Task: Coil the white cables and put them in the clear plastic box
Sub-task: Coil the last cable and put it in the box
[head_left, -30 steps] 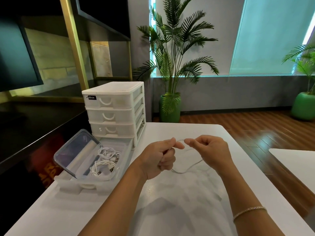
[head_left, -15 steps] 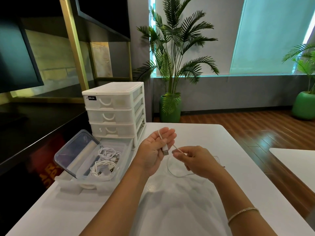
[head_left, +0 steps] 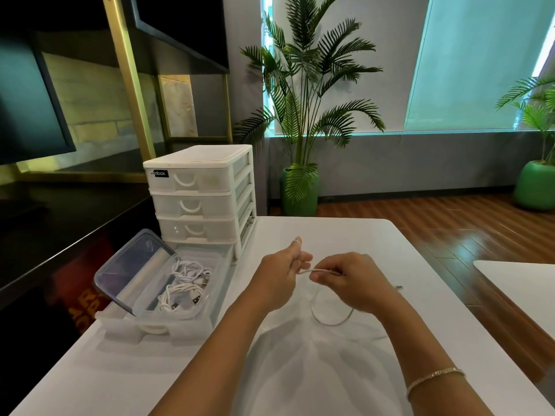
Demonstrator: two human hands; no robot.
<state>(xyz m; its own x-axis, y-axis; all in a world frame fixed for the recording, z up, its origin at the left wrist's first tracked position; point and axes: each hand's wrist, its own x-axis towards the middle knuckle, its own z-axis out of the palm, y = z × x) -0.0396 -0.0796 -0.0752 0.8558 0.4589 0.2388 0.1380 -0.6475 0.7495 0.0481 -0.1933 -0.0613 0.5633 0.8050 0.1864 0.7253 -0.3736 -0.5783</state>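
hands: left (head_left: 277,280), right (head_left: 348,283) pinch white cable (head_left: 330,321) | clear box (head_left: 168,292): coiled cables

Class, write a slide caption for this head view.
Both hands wind a white cable beside the open clear plastic box.

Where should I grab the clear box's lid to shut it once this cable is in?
Probably the lid's raised free edge on the left side, coming from the left and above. It stands tilted open, joined along the clear plastic box, so pushing that edge rightward and down should fold it shut.
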